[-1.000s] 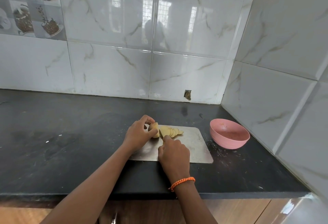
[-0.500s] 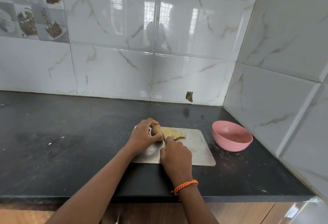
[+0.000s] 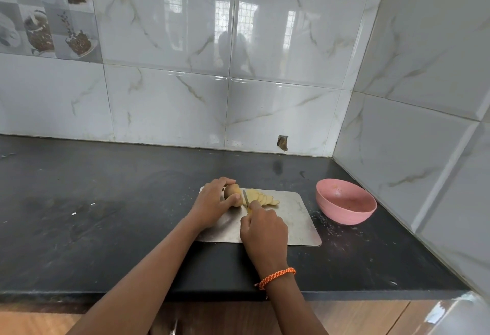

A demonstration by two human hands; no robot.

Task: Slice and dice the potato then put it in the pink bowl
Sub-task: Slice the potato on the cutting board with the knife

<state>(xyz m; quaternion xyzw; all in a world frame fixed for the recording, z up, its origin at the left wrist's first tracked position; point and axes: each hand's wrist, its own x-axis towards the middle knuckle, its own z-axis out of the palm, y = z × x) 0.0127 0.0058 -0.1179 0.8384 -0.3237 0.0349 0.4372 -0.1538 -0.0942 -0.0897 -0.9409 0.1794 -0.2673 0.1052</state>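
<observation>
Left hand [image 3: 212,203]: was curled round the uncut end of the potato [image 3: 232,193], thumb laid along its near side, fingers hooked over the top.
Potato: was pinned on the metal cutting board [image 3: 297,218], cut face turned toward the blade.
Knife [image 3: 245,199]: was held upright, blade just beside the left thumb, handle wrapped in the right hand [image 3: 263,232].
Slices [image 3: 261,198]: were fanned out beyond the blade, overlapping, on the board.
Pink bowl [image 3: 346,200]: was set on the counter, well apart from the grip, no potato seen in it.
Step judged: slicing, not yet dicing.
Advice: thumb should be tucked back behind the knuckles, since little stub was left; strokes kept vertical and even.
</observation>
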